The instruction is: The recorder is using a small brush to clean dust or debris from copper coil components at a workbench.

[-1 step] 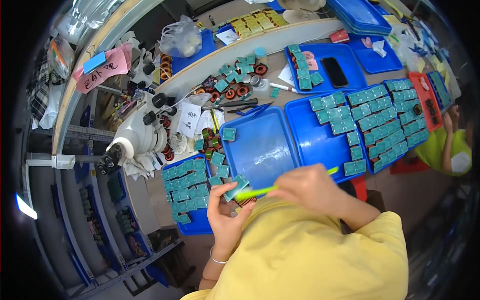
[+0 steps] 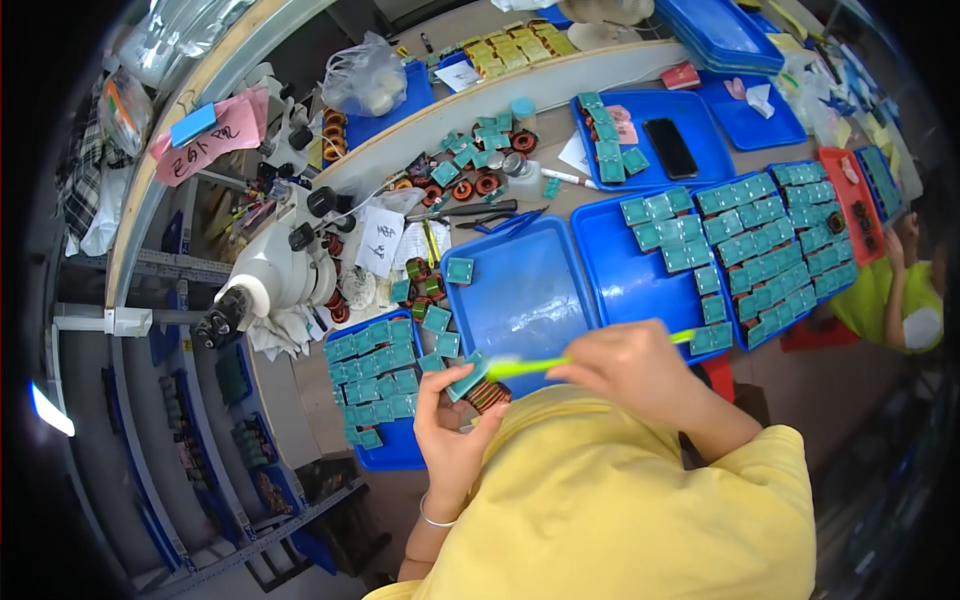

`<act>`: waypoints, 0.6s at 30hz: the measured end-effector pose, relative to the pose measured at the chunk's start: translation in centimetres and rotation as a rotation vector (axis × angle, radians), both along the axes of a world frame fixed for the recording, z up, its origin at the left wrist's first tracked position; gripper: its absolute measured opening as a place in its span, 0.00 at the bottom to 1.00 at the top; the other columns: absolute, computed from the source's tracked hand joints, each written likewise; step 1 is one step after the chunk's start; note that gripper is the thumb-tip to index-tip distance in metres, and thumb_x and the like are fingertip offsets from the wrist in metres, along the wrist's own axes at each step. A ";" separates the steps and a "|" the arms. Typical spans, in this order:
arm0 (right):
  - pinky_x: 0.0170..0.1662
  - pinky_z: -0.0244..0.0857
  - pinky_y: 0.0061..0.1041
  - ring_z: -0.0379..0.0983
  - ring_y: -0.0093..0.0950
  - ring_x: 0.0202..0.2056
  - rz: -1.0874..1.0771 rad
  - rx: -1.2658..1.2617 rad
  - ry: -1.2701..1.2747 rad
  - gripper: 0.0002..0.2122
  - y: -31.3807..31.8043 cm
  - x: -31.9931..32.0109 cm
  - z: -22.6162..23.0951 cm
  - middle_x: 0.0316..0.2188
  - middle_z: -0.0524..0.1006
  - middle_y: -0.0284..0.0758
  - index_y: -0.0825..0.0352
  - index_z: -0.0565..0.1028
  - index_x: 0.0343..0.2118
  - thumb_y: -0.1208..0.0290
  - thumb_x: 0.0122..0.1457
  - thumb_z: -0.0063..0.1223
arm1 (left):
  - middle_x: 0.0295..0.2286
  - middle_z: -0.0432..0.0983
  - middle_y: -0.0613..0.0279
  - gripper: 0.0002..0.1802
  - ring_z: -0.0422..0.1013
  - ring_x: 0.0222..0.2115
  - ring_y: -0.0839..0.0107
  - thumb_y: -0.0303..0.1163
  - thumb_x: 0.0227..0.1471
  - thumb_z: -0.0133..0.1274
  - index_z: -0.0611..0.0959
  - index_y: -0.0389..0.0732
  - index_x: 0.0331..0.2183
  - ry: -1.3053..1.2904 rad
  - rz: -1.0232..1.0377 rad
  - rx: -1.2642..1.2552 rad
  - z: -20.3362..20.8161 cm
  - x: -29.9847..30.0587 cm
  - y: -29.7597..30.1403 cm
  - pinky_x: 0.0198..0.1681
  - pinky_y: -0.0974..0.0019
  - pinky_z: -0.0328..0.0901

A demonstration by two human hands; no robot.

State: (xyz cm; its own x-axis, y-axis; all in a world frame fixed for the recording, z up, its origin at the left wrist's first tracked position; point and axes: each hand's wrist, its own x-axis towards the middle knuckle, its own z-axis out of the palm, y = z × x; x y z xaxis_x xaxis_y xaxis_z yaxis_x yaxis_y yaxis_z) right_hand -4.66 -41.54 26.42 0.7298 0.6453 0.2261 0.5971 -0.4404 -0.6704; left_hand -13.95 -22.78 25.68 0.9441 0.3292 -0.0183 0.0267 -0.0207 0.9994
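Pinched a small teal coil part [image 2: 474,381] in the left hand [image 2: 450,430], just below the empty blue tray [image 2: 525,290]. Gripped a green brush [image 2: 560,361] in the right hand [image 2: 625,365] (bristles on the part). Best kept steady, with light strokes.

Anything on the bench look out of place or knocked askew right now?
Mostly orderly. The teal square parts sit in tidy rows in the blue trays, but a loose scatter of them lies tilted on the bare bench among copper coils. One teal part rests alone on a tray's corner.
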 end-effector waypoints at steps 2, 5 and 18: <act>0.19 0.62 0.24 0.70 0.29 0.17 -0.078 -0.085 -0.039 0.10 -0.3 0.1 0.3 0.14 0.71 0.32 0.63 0.72 0.17 0.64 0.46 0.57 | 0.33 0.63 0.63 0.25 0.68 0.34 0.73 0.14 0.34 0.58 0.70 0.34 0.39 0.087 0.010 0.010 -0.4 -0.1 0.4 0.38 0.71 0.68; 0.19 0.62 0.25 0.70 0.31 0.17 0.212 -0.022 -0.075 0.10 1.2 -0.7 1.1 0.15 0.72 0.34 0.66 0.72 0.19 0.64 0.47 0.56 | 0.33 0.63 0.63 0.25 0.68 0.34 0.73 0.15 0.34 0.59 0.70 0.34 0.39 0.056 -0.029 0.179 -0.9 -0.3 0.7 0.37 0.72 0.67; 0.20 0.62 0.24 0.69 0.30 0.17 -0.175 0.162 0.161 0.08 0.0 0.8 -0.2 0.15 0.72 0.36 0.69 0.74 0.21 0.68 0.47 0.57 | 0.42 0.66 0.43 0.36 0.68 0.41 0.57 0.43 0.41 0.59 0.62 0.37 0.47 0.056 -0.214 -0.724 0.8 -1.1 0.7 0.44 0.56 0.64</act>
State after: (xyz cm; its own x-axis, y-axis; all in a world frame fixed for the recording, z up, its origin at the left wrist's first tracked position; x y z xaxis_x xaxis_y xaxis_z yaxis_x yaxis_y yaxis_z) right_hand -3.88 -41.51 26.20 0.8616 0.4714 0.1881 0.4019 -0.4072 -0.8202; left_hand -15.03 -22.11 26.45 0.9772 0.0265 -0.2106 0.1473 0.6299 0.7626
